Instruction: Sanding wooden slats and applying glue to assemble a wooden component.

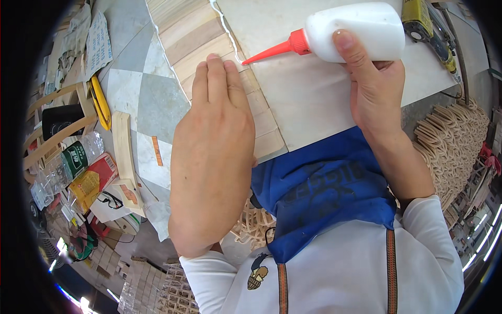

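My right hand [377,86] grips a white squeeze bottle of glue [363,23], thumb pressed against its side. The bottle lies nearly level, and its red nozzle [269,52] points left. The nozzle tip meets the end of a white glue line [230,39] along the right edge of a row of wooden strips [191,44]. A second thin white line follows the row's left edge. My left hand [214,136] lies on the strips with fingers stretched out, holding nothing. It covers part of the row.
On the checkered surface at left lie a yellow utility knife [101,103], a pale wooden piece [123,149] and a small orange-brown strip [157,150]. Beyond are a clear plastic bottle [76,157] and a yellow-red packet [94,180]. A yellow-green tool [417,21] sits far right, above stacked wooden parts [449,149].
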`<action>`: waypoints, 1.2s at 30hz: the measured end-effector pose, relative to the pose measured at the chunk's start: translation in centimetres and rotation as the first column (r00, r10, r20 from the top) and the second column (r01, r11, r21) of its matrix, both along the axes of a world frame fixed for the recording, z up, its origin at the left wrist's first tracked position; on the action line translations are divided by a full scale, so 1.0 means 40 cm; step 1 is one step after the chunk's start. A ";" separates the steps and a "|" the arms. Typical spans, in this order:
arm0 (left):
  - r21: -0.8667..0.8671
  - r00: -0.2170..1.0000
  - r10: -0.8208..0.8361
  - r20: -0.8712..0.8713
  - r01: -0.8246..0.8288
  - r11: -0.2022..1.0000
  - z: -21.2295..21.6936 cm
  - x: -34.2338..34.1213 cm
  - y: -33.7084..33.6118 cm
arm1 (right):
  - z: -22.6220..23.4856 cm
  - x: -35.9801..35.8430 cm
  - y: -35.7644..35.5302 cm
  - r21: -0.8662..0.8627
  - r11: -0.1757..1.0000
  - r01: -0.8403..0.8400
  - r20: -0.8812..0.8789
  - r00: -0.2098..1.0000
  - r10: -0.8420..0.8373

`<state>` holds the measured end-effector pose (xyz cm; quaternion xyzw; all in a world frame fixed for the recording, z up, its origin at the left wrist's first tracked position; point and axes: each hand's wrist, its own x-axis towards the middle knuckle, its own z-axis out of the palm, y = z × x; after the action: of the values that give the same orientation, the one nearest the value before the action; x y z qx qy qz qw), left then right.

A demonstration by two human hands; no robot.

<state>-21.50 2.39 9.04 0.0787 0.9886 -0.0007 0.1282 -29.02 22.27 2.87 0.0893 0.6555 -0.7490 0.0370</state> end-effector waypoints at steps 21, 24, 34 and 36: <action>-0.016 1.000 0.006 -0.004 -0.006 1.000 -0.001 0.001 0.007 | -0.046 -0.012 -0.022 -0.134 0.987 0.093 -0.058 0.993 -0.101; -0.009 1.000 0.006 -0.009 -0.006 1.000 -0.002 0.003 0.006 | -0.042 -0.003 -0.018 -0.125 0.988 0.091 -0.075 0.992 -0.101; 0.017 1.000 0.012 0.016 -0.013 1.000 0.005 -0.002 0.003 | -0.026 0.028 -0.002 -0.098 0.991 0.088 -0.066 0.993 -0.094; 0.012 0.999 0.015 0.030 -0.015 1.000 0.009 -0.002 0.003 | -0.023 0.035 -0.001 -0.108 0.990 0.094 -0.072 0.992 -0.102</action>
<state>-21.58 2.50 9.38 0.0720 0.9871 0.0078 0.1426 -27.63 22.24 1.95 0.0904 0.6112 -0.7860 -0.0205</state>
